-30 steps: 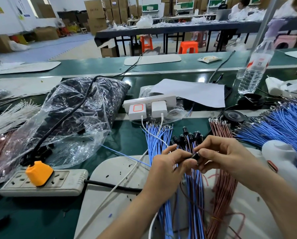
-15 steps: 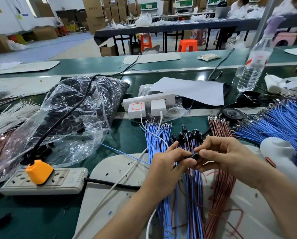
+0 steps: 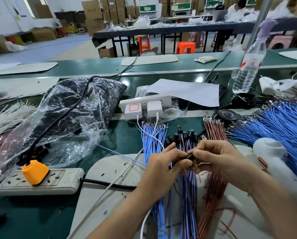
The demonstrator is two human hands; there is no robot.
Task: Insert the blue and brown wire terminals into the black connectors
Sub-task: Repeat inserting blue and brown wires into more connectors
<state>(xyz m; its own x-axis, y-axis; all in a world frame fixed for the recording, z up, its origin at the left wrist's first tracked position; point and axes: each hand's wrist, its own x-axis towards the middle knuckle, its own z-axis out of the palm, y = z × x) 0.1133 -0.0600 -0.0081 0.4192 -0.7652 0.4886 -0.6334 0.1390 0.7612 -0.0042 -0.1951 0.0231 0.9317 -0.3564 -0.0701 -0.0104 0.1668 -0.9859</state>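
Note:
My left hand [image 3: 163, 163] and my right hand [image 3: 218, 159] meet at the centre over the white mat, fingertips pinched together on one small black connector [image 3: 190, 156]. Wire ends at the connector are hidden by my fingers. Behind the hands lies a bunch of wired black connectors [image 3: 182, 135]. A bundle of loose blue wires [image 3: 152, 135] lies to the left of it, and a bundle of brown wires [image 3: 213, 128] to the right.
A clear plastic bag of black parts [image 3: 71, 109] lies at left, above a power strip with an orange plug [image 3: 35, 172]. A second white strip with chargers [image 3: 144, 106], a water bottle [image 3: 247, 66], black tape [image 3: 228, 115], a white device [image 3: 272, 152] and a big blue wire pile [image 3: 282, 121] surround the work.
Both hands have stayed pinched on the connector with only slight finger shifts. The view tilted a little.

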